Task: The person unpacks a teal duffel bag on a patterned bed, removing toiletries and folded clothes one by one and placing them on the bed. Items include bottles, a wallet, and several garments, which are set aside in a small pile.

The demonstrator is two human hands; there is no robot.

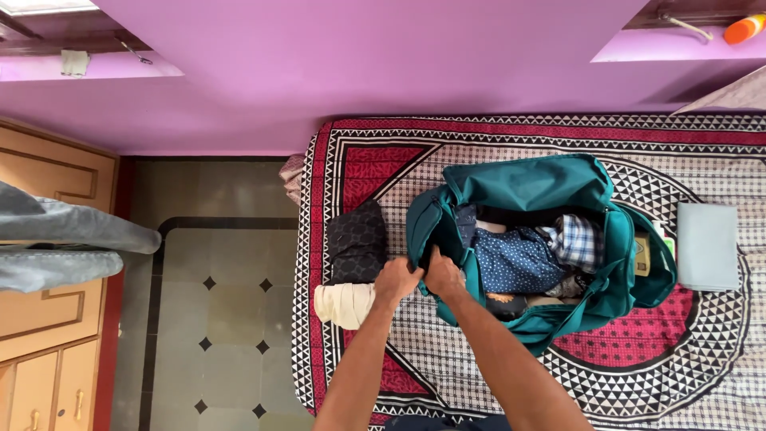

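A teal duffel bag (527, 187) lies open on a bed, packed with clothes: a blue dotted garment (515, 259) and a checked shirt (578, 239). My left hand (396, 279) and my right hand (443, 275) meet at the bag's left end, fingers pinched on its fabric edge there. Just left of my hands lie a dark patterned rolled cloth (357, 239) and a cream rolled cloth (343, 305).
The bed carries a red, black and white patterned sheet (678, 351). A folded pale blue cloth (707, 246) lies right of the bag. A tiled floor (215, 319) and wooden cabinets (48, 351) are at left, with grey trousers (64, 239) hanging. An orange bottle (744, 29) sits on a shelf.
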